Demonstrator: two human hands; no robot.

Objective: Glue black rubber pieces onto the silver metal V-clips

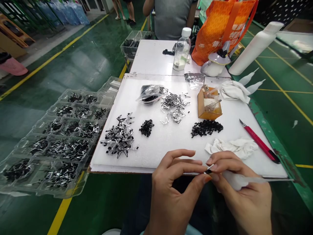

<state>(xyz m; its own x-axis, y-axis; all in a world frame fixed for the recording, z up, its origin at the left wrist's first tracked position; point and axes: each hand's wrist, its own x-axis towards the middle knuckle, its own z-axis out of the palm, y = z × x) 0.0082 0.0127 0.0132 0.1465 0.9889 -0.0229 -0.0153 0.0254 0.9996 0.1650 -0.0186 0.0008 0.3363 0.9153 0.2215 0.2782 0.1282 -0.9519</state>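
Observation:
My left hand [179, 186] pinches a small black and silver piece [208, 170] between thumb and forefinger, just off the front edge of the table. My right hand [241, 186] grips the same piece from the other side with its fingertips. A translucent white dropper [234, 180] with a long thin tip is tucked in my right hand, its tip pointing right. Beyond my hands lie a pile of small black caps [207, 128] and a smaller pile of black caps [146, 128]. V-shaped metal clips [174, 104] lie behind them, and clips with black ends [118, 138] are heaped at left.
A crumpled white cloth [233, 147] and a red utility knife [259, 142] lie at right. Behind stand a small wooden box [207, 112], a clear bottle [182, 50] and an orange bag [212, 29]. Compartment trays [44, 162] of clips stand at left. A person [171, 19] sits opposite.

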